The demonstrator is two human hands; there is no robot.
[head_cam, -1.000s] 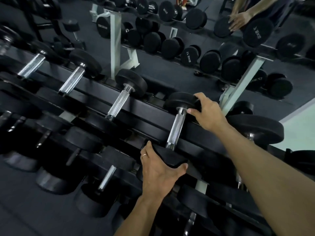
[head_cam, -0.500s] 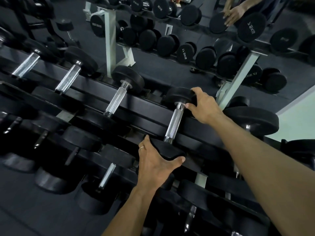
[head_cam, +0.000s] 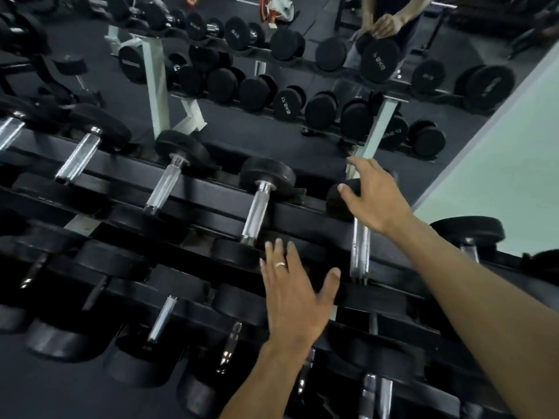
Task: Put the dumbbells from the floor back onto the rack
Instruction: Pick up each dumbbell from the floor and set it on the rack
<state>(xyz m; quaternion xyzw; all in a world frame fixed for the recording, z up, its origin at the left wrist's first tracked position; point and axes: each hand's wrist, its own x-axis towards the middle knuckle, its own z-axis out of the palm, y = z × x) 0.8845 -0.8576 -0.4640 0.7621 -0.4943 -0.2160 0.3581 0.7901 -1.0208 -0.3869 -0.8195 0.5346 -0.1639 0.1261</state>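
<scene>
A black rack point(head_cam: 211, 193) holds a row of black-headed, chrome-handled dumbbells on sloping rails. My right hand point(head_cam: 373, 196) is cupped over the far head of one dumbbell point(head_cam: 359, 252) on the top tier, thumb on the head's left side. Its near head is hidden in the dark behind the rail. My left hand point(head_cam: 295, 287) wears a ring and hovers with fingers spread above the front rail. It holds nothing and sits just right of the near head of the neighbouring dumbbell point(head_cam: 257, 213), which rests in its slot.
More dumbbells fill the lower tier point(head_cam: 161, 317) and the slots to the left. A large dumbbell point(head_cam: 467, 229) sits to the right. A mirror behind shows a reflected rack point(head_cam: 284, 101) and a person's hands point(head_cam: 384, 25). A pale green wall point(head_cam: 499, 164) is at right, with dark floor point(head_cam: 45, 391) below left.
My left hand has let go of the near head it gripped and opened. My right hand has left that dumbbell's far head and now covers the head one slot to the right.
</scene>
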